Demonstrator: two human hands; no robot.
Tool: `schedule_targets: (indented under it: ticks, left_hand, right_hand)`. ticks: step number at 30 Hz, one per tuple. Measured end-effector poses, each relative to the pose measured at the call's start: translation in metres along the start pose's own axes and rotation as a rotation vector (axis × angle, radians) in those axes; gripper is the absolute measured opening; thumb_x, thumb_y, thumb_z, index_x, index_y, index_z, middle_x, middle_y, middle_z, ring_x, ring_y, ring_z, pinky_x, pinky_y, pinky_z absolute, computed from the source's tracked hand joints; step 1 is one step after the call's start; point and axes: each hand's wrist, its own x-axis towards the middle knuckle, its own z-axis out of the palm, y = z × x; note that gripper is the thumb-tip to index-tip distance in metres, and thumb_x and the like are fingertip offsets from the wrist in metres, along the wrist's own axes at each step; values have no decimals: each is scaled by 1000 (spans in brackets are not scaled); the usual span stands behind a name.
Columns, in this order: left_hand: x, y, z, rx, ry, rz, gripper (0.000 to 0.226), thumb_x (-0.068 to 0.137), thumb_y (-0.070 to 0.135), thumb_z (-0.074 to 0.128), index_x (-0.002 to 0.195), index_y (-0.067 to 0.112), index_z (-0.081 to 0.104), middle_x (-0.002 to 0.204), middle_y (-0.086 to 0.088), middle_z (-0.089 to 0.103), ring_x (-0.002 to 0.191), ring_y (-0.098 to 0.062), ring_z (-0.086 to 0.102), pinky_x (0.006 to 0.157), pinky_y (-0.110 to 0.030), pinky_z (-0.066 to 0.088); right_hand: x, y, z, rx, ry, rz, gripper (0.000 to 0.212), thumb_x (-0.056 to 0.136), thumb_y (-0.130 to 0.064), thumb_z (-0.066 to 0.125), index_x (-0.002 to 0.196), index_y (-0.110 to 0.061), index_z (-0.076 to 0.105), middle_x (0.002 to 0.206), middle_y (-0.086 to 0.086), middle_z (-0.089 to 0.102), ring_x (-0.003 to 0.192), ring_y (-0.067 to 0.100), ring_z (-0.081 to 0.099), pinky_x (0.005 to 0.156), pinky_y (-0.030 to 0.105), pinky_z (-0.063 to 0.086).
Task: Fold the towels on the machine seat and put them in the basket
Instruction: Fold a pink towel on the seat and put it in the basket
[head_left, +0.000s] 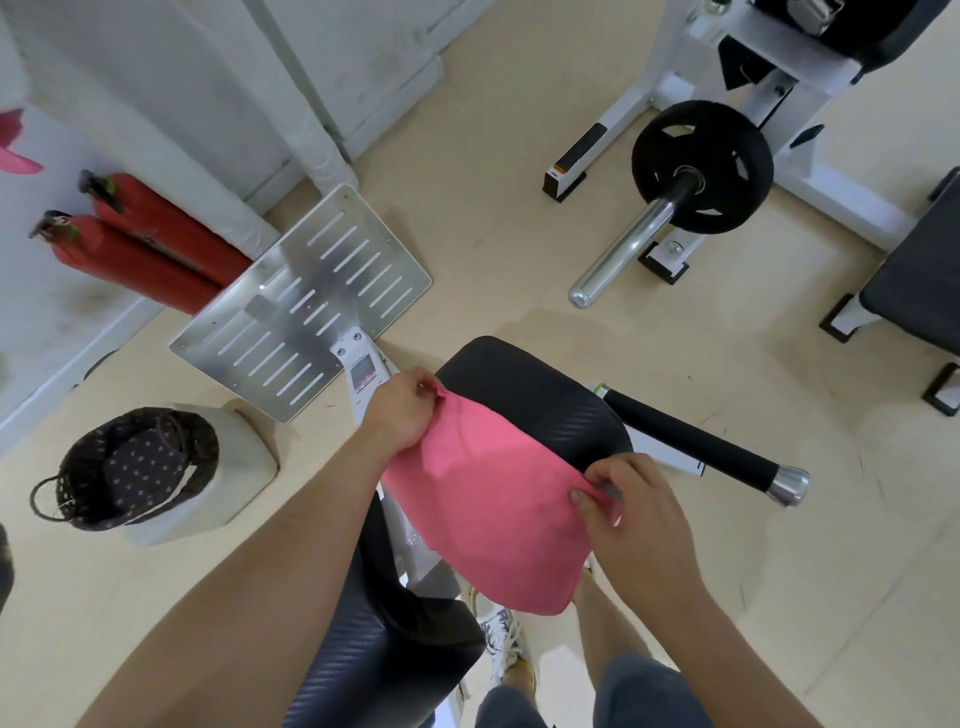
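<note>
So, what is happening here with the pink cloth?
A person is handling a pink towel over the black machine seat. The left grip pinches a far corner and the right grip pinches the edge on the other side, so the towel is spread between them and its lower part hangs down. The folding looks unfinished. The wicker basket stands on a pale block on the floor to the left, and no towel shows inside it.
</note>
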Motion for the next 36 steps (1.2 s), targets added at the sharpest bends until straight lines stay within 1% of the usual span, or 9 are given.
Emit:
schedule_targets:
  ticks: [4,9,12,16,19,22,25,31,36]
  left_hand:
    - [3,-4,-6,-41,-69,6,15,88,11,54,90,22,64,92,5,63,90,-15,57,78,-23,39]
    - [6,-4,-15,-169,-109,19,12,83,4,63,82,15,68,85,1,67,79,-10,59,65,-11,43]
    - [7,-5,-18,-252,-143,-9,16,80,-1,65,79,15,67,81,-4,66,74,-15,58,70,-23,46]
    - [5,-8,-19,-297,-193,-51,25,84,1,64,102,19,65,77,-1,60,68,-12,54,62,-20,41]
    - [2,-9,-20,-206,-214,-22,19,87,6,60,90,24,67,79,2,63,75,-12,57,69,-22,45]
    - [-3,-8,-21,-152,-169,-31,19,86,9,55,81,25,63,83,3,63,82,-16,57,73,-27,45]
    - [-5,-1,-32,-221,-2,7,23,84,3,49,82,22,61,77,2,62,74,-17,57,66,-25,43]
    - [8,45,-55,-221,379,111,22,92,15,54,113,19,58,95,4,56,89,-17,56,78,-25,40]
    - [-86,51,-14,-181,348,229,13,83,19,60,89,29,59,88,9,55,77,-7,49,73,-24,44]
  right_hand:
    - [2,-1,-5,-5,-28,6,25,77,-24,75,78,-36,53,84,-25,52,79,0,53,74,42,51]
    - [2,-5,-4,23,-78,52,27,76,-19,73,67,-30,50,70,-18,55,76,6,53,74,38,47]
    - [6,-6,-6,88,-104,68,26,74,-11,70,66,-23,48,65,-8,56,68,11,51,65,31,47]
    - [13,-6,-17,241,-184,145,30,72,0,69,79,-24,52,72,-5,58,64,6,51,61,16,43]
    - [21,-8,-33,255,-344,230,39,74,-7,74,99,-31,57,88,-9,66,76,1,60,67,11,44]
    - [29,-11,-48,90,-528,193,18,78,-17,72,89,-29,66,85,-6,70,80,10,65,73,25,52]
    - [31,-19,-58,39,-587,107,11,86,-20,65,79,-27,64,77,-9,64,74,8,59,69,23,47]
    - [41,-16,-45,63,-295,111,11,89,-21,62,84,-22,53,79,-5,57,72,12,52,65,23,41]
    - [40,-16,-46,180,-265,174,16,89,-23,63,92,-30,49,85,1,62,74,17,59,64,33,49]
